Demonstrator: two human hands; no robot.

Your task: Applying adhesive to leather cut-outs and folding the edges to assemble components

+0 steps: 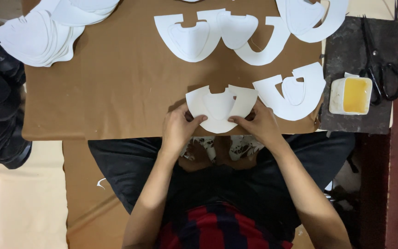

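Brown paper sheet (125, 83): both hands (179, 128) (260, 124) grip a white curved piece (219, 108).

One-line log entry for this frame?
left hand: holds white piece | right hand: holds same piece | nearby: glue tub, scissors

A brown paper-covered surface (116, 83) carries white, crescent-shaped cut pieces laid out in groups. A fanned stack of white pieces (42, 32) sits at its far left corner. Two overlapping pieces (217, 37) lie near the far middle, another pair (312, 18) at the far right. One more white piece (293, 92) lies near the right edge, and a crescent piece (219, 108) rests at the near edge. Beside the paper, a dark mat (351, 50) bears a small white tub of yellow liquid (352, 95) and black scissors (378, 69).
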